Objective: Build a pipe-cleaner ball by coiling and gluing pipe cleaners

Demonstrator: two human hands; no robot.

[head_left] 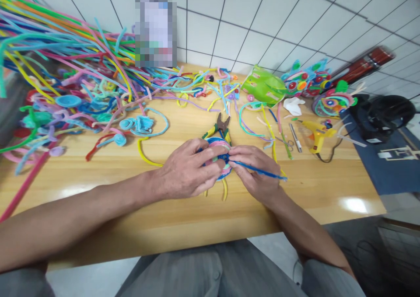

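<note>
My left hand (192, 168) is closed around the left side of a round, coloured pipe-cleaner piece (218, 143) with blue, pink and green in it, and covers much of it. At its right side, my right hand (257, 170) pinches a dark blue pipe cleaner (259, 170), whose free end sticks out to the right. The fingertips of both hands meet close together over the piece. A yellow stub (225, 190) shows beneath it. Just behind lie pliers (223, 123) with green and yellow handles, jaws pointing away from me.
Loose pipe cleaners (82, 39) are heaped at the left and along the wall. At the right are a yellow glue gun (316, 135), a utility knife (295, 137), a green bag (262, 87) and a finished-looking pipe-cleaner face (333, 102). A dark red bottle (364, 65) lies behind.
</note>
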